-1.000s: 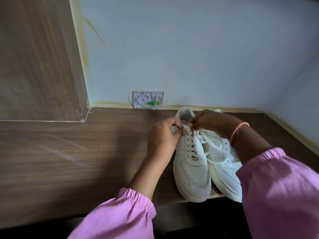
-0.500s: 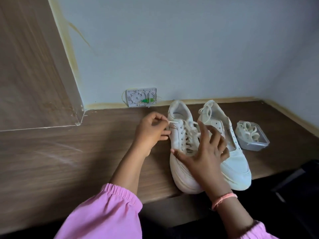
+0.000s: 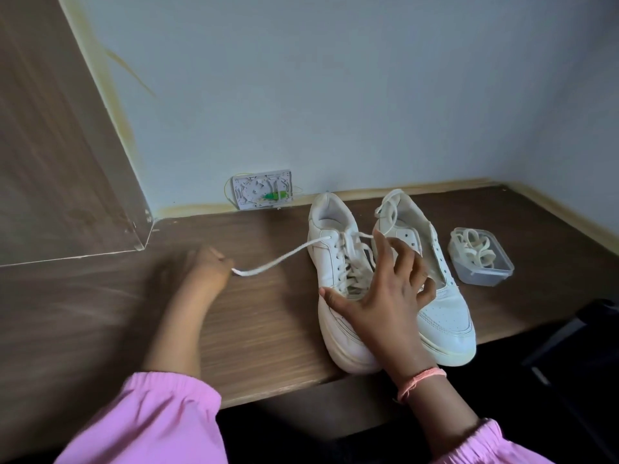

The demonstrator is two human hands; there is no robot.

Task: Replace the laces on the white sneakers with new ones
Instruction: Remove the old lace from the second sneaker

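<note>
Two white sneakers side by side on brown wood-grain desk (image 3: 268, 329), toes toward the person, heels near the pale wall (image 3: 335, 78). Left sneaker (image 3: 338, 262): low-top, white leather, stitched panels, thick off-white sole, still laced with a cream flat lace. Right sneaker (image 3: 442, 316): same style, perforated toe, eyelets mostly bare, a loose lace loop (image 3: 387, 209) lying at its collar and tongue.

Left hand (image 3: 209, 269) is motion-blurred, out to the left of the shoes just above the desk, fingers curled, pinching the end of the lace (image 3: 278, 259). Lace runs fairly taut from the hand up to the top eyelet of the left sneaker.

Right hand (image 3: 382, 296) lies over the front of the left sneaker, fingers spread and lightly bent, palm pressing on the vamp, thumb at the shoe's left edge, fingertips over the gap between the two shoes; holds nothing in a grip. Pink band (image 3: 420, 380) on that wrist, pink sleeves (image 3: 150, 420) on both arms.

Clear plastic container (image 3: 482, 259) just right of the right sneaker, holding a bundle of cream laces (image 3: 472, 244). White wall box (image 3: 263, 189) with a green part sits at the wall behind the shoes
</note>
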